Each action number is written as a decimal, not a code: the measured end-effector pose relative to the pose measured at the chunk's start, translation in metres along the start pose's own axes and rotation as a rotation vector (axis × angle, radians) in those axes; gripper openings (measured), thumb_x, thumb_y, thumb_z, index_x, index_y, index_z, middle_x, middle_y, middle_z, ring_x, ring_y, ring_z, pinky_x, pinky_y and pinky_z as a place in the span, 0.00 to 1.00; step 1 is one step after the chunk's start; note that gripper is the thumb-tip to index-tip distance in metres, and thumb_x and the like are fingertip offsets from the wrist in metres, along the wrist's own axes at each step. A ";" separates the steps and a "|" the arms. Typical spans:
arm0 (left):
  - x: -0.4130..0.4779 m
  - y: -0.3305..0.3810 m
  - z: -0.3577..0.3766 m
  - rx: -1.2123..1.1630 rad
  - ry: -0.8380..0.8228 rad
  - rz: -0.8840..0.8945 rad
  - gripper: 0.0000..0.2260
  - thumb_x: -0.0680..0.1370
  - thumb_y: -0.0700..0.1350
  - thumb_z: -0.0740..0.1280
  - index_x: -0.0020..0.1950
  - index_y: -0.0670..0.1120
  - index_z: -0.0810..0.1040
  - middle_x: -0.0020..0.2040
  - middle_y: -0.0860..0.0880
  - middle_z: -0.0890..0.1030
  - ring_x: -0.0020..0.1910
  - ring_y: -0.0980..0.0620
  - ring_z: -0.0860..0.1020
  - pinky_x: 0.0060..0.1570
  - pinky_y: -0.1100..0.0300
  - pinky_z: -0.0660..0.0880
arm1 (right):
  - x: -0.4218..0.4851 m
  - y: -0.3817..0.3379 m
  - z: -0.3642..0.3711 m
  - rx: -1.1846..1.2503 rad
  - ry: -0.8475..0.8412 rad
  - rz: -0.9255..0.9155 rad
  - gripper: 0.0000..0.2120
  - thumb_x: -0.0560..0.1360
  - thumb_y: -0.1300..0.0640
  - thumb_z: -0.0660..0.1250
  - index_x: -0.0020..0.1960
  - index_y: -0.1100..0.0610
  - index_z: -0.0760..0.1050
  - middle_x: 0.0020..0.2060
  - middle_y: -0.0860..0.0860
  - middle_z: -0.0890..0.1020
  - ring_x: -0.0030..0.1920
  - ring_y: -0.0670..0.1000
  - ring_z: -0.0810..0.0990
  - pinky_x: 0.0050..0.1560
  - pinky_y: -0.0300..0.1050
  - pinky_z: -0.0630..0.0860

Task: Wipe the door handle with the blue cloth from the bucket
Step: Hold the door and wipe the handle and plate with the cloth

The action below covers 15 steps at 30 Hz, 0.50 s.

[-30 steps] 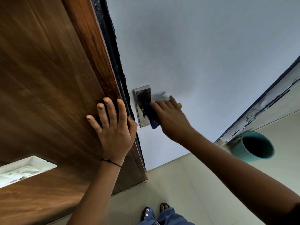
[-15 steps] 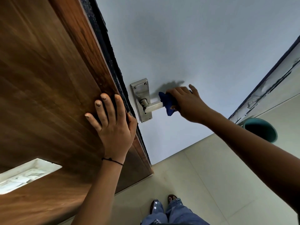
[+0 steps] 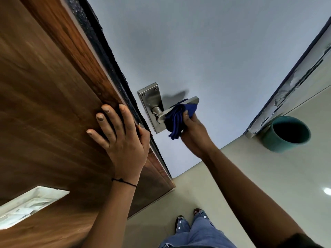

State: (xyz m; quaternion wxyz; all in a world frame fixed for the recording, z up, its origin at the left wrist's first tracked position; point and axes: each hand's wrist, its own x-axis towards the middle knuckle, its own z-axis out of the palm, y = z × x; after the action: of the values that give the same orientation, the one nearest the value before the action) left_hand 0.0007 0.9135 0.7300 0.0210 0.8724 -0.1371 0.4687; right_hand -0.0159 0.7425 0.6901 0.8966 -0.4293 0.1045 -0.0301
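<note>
Our right hand (image 3: 194, 135) has its fingers closed on the blue cloth (image 3: 177, 118), bunched over the door handle (image 3: 192, 100) and hiding its middle. Our left hand (image 3: 123, 138) lies flat, fingers spread, on the wooden door (image 3: 44, 86). The teal bucket (image 3: 286, 134) stands on the floor (image 3: 268, 176), well apart.

There is a single view, from a wide-angle camera worn on the person's head. It looks forward and steeply down along the grey door (image 3: 206, 51) to the floor (image 3: 286, 176), where the person's feet show at the lower edge. It sits close: both forearms reach in from below, and straight lines bow toward the frame's edges.
</note>
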 end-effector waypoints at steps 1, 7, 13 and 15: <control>0.000 0.000 0.000 -0.003 0.002 0.000 0.39 0.77 0.47 0.60 0.77 0.45 0.35 0.72 0.35 0.53 0.75 0.50 0.29 0.72 0.48 0.30 | -0.002 0.004 0.008 0.024 0.001 0.002 0.17 0.83 0.53 0.51 0.71 0.54 0.63 0.61 0.53 0.77 0.61 0.55 0.76 0.63 0.54 0.69; 0.000 -0.001 -0.002 -0.007 -0.003 0.005 0.39 0.77 0.47 0.60 0.77 0.45 0.35 0.71 0.34 0.53 0.75 0.50 0.29 0.72 0.48 0.30 | -0.003 0.036 0.033 -0.070 0.028 -0.016 0.16 0.82 0.54 0.54 0.68 0.54 0.65 0.65 0.55 0.76 0.67 0.55 0.74 0.70 0.52 0.69; 0.001 -0.001 -0.003 -0.002 -0.021 -0.004 0.39 0.78 0.48 0.59 0.76 0.45 0.34 0.71 0.34 0.52 0.74 0.49 0.28 0.72 0.48 0.29 | 0.000 0.066 0.049 -0.561 0.302 -0.200 0.15 0.80 0.57 0.60 0.66 0.57 0.66 0.64 0.55 0.69 0.62 0.50 0.71 0.67 0.37 0.68; 0.001 -0.001 -0.004 -0.007 -0.029 -0.003 0.39 0.78 0.48 0.59 0.76 0.45 0.33 0.71 0.34 0.52 0.74 0.50 0.28 0.72 0.48 0.29 | 0.008 0.077 0.059 -0.544 0.495 -0.285 0.17 0.79 0.58 0.61 0.67 0.56 0.67 0.61 0.50 0.67 0.62 0.49 0.68 0.68 0.39 0.66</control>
State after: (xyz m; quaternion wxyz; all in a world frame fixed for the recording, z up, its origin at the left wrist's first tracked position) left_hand -0.0015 0.9145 0.7331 0.0229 0.8791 -0.1378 0.4557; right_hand 0.0016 0.8344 0.6651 0.6848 -0.6410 0.2611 -0.2280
